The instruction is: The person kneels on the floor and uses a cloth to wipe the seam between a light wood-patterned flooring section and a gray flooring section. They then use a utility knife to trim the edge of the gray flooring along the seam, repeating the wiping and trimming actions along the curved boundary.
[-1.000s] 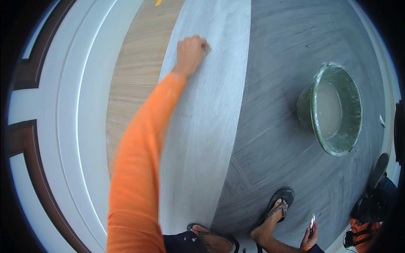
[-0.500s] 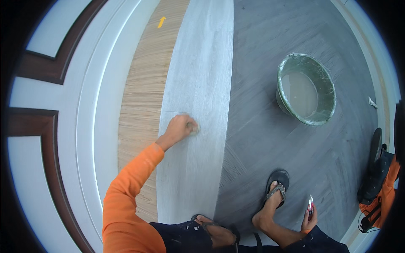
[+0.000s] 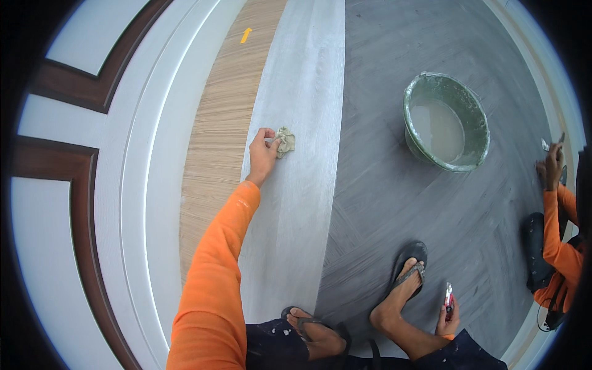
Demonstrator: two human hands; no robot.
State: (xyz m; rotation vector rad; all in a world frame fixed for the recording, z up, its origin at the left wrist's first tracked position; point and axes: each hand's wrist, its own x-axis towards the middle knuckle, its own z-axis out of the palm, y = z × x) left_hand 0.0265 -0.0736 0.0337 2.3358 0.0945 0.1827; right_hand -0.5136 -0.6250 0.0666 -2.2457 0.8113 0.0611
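Observation:
My left hand (image 3: pixel 263 153), on an orange-sleeved arm, pinches a small crumpled pale cloth (image 3: pixel 285 141) against a light grey floor strip (image 3: pixel 296 203). The cloth lies flat on the strip at my fingertips. My right hand (image 3: pixel 448 313) rests low beside my knee and grips a small red and white tool (image 3: pixel 449 296). I am squatting, with both sandalled feet (image 3: pixel 407 274) on the floor.
A green bucket (image 3: pixel 475 117) of cloudy water stands on the dark grey floor to the right. A tan wood-grain plank (image 3: pixel 225 123) borders the grey strip on the left, beside a white and brown panelled door (image 3: pixel 92 185). Another person's orange sleeve (image 3: pixel 558 240) is at the right edge.
My left hand pulled back along the grey strip from a far reach, then eased a little outward. The cloth, earlier hidden under my fist, now shows beyond my fingers.

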